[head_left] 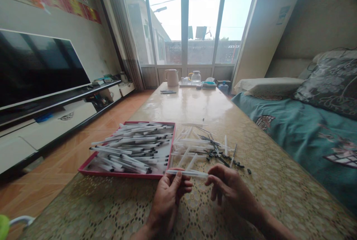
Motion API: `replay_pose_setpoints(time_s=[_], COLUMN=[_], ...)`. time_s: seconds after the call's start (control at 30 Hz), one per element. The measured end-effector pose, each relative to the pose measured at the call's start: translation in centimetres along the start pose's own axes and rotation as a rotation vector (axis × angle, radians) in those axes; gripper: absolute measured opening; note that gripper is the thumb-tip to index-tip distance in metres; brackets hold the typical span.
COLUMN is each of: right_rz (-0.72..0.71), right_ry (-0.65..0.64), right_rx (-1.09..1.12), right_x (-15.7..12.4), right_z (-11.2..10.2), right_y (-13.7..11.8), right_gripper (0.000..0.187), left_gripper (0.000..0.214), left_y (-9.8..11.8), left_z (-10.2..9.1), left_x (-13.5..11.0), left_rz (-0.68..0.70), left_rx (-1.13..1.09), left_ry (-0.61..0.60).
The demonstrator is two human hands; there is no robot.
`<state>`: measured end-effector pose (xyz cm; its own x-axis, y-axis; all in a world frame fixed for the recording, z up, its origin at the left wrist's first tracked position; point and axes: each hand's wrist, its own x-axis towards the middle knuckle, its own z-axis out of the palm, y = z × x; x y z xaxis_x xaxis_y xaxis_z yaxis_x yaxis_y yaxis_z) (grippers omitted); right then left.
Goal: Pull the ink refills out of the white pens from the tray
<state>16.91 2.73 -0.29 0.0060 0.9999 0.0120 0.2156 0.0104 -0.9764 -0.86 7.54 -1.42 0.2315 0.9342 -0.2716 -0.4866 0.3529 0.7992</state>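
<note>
Between my two hands lies a whitish, translucent pen, roughly level above the table; whether it is one piece or two side by side I cannot tell. My left hand is closed on its left part, thumb on top. At its right end, the thumb and fingers of my right hand pinch the tip. Just left of my hands, a pink-rimmed tray holds a heap of white pens with dark ends. Beyond my hands are loose white tubes, thin black refills and small black caps.
The long table has a patterned, glossy cover. At its far end stand a beige kettle, a glass teapot and a tissue pack. A sofa runs along the right, a television cabinet along the left.
</note>
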Motion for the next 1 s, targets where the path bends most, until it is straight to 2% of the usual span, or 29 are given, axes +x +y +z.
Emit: replay_pose_setpoints(time_s=[0.13, 0.33, 0.47, 0.6, 0.67, 0.73, 0.77, 0.83, 0.9, 1.0], right_rz=[0.033, 0.04, 0.022, 0.04, 0.017, -0.015, -0.025, -0.031, -0.043, -0.067], right_ry=[0.011, 0.028, 0.079, 0.342, 0.552, 0.746, 0.802, 0.83, 0.803, 0.694], right_rx=[0.088, 0.055, 0.002, 0.065, -0.019, -0.137, -0.189, -0.27, -0.341, -0.472], right_x=[0.1, 0.1, 0.3, 0.7, 1.0, 1.3, 1.5, 2.0, 2.5, 2.8], right_z=[0.0, 0.0, -2.1, -6.5, -8.5, -9.4, -9.3, -8.5, -7.0, -5.0], right_y=[-0.1, 0.0, -0.3, 0.0, 0.5, 1.0, 1.2, 1.6, 1.8, 1.8], right_gripper=[0.025, 0.027, 0.025, 0.02, 0.02, 0.022, 0.024, 0.028, 0.032, 0.037], left_gripper=[0.031, 0.027, 0.025, 0.021, 0.021, 0.023, 0.025, 0.037, 0.058, 0.083], left_y=[0.3, 0.4, 0.4, 0.6, 0.5, 0.5, 0.4, 0.3, 0.3, 0.6], left_z=[0.2, 0.4, 0.2, 0.1, 0.1, 0.1, 0.2, 0.3, 0.5, 1.0], left_x=[-0.4, -0.6, -0.6, -0.7, -0.7, -0.7, -0.6, -0.7, -0.8, -1.1], left_rz=[0.004, -0.004, -0.002, 0.02, 0.03, 0.029, 0.028, 0.028, 0.036, 0.071], left_rx=[-0.013, -0.009, -0.032, -0.089, -0.092, -0.062, -0.041, -0.004, 0.013, 0.039], left_ry=[0.002, -0.007, 0.0, 0.003, 0.008, 0.002, -0.009, -0.041, -0.057, -0.062])
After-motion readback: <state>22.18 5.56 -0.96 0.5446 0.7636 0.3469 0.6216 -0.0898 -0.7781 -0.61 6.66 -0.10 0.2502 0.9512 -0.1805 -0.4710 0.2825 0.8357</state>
